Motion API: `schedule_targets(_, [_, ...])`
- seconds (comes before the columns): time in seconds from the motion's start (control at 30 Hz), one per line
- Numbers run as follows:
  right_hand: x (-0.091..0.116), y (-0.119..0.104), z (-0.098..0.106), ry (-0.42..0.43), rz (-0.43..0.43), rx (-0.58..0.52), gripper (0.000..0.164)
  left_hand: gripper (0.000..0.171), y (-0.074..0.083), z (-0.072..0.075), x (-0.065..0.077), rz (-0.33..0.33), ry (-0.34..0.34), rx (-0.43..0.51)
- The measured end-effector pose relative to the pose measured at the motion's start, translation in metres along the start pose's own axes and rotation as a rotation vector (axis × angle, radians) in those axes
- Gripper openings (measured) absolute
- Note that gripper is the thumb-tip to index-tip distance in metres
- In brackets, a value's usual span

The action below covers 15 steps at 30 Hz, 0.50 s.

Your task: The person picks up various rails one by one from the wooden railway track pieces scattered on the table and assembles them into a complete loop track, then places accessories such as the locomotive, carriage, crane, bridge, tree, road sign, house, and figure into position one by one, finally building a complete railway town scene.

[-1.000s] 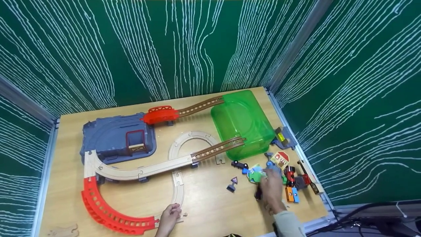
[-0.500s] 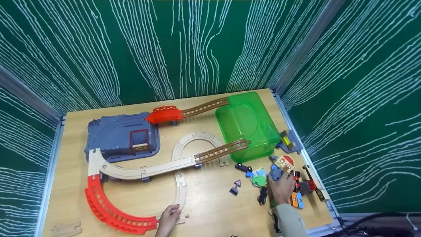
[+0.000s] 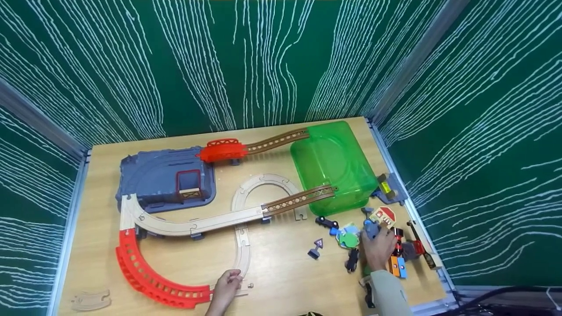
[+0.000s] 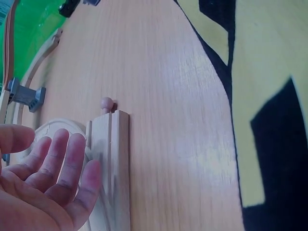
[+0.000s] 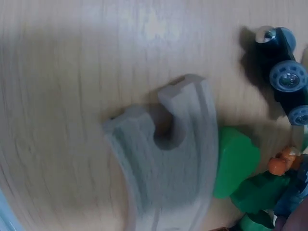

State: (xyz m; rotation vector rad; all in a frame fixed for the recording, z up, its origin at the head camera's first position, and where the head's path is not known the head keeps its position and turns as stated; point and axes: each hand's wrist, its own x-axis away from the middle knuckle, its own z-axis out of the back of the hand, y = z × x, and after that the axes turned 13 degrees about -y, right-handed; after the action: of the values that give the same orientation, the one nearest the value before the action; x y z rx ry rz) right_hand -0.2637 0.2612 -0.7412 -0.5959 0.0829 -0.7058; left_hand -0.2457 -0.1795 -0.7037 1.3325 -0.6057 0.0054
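Note:
My left hand (image 3: 226, 289) rests low at the front, palm up with loosely curled fingers and nothing in them. In the left wrist view, its fingertips lie right beside a straight wooden track (image 4: 118, 168) with a round peg at its end. On the right, my right hand (image 3: 380, 248) reaches over a pile of toys, its fingertips at a blue-grey piece (image 3: 372, 229). I cannot tell whether the fingers grip it. Under that wrist, a short curved track piece (image 5: 168, 183) with a socket end lies beside a green piece (image 5: 236, 163) and a dark wheeled toy (image 5: 284, 72).
A red curved track (image 3: 153, 281) joins wooden track (image 3: 219, 219) beside a grey hill base (image 3: 153, 175). Brown ramps (image 3: 298, 199) lead to an upturned green bin (image 3: 333, 162). A small sign (image 3: 315, 249), black car (image 3: 352, 260) and house block (image 3: 383, 217) lie near the right hand.
My right hand has shifted slightly right and off the green-and-blue disc, to the blue-grey piece. The left hand stays by the track end. The head view has shifted a little.

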Motion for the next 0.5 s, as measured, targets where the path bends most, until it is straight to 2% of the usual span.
schedule_targets(0.07, [0.002,-0.004,0.003,0.028,0.020,-0.024,0.059,0.030,-0.003,0.001,-0.003,-0.007,-0.007,-0.006])
schedule_targets(0.27, [0.015,-0.027,0.008,0.136,0.125,-0.119,0.056,0.028,0.004,0.001,-0.004,-0.039,-0.020,-0.035])
schedule_targets(0.4, [0.031,-0.050,0.007,0.122,0.183,-0.193,0.055,0.028,0.007,-0.001,-0.003,-0.050,-0.030,-0.039])
schedule_targets(0.5, [0.048,-0.074,0.000,0.058,0.240,-0.296,0.053,0.028,0.007,-0.003,-0.002,-0.050,-0.031,-0.038])
